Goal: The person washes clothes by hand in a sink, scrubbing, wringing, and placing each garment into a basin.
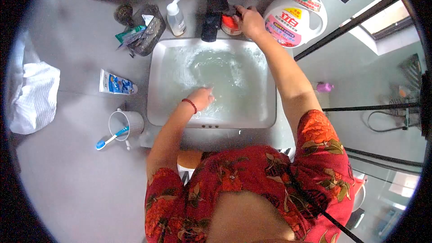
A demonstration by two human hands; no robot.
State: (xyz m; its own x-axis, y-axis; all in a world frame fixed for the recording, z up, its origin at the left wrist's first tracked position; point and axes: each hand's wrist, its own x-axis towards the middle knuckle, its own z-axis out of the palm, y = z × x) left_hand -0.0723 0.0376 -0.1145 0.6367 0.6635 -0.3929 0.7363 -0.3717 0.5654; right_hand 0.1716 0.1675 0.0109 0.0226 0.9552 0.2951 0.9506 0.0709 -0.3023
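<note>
My left hand [201, 99], with a red bead bracelet on the wrist, is at the water in the white rectangular sink [155, 81]. Its fingertips are partly hidden by the cloudy, rippling water [216, 69]. Beyond the sink's back edge, my right hand [248, 21] has its fingers bent beside a red-labelled container [231, 25], just right of the black faucet [211, 15]. Whether those fingers grip anything is unclear. A large white detergent bottle [292, 20] stands to the right of my right hand.
A pump bottle [176, 18] and a dark basket [154, 31] stand behind the sink. To the left are a toothpaste tube [118, 83], a white cup [135, 123] with a blue toothbrush [108, 141], and a white towel [38, 94]. Black-framed glass [364, 107] is at right.
</note>
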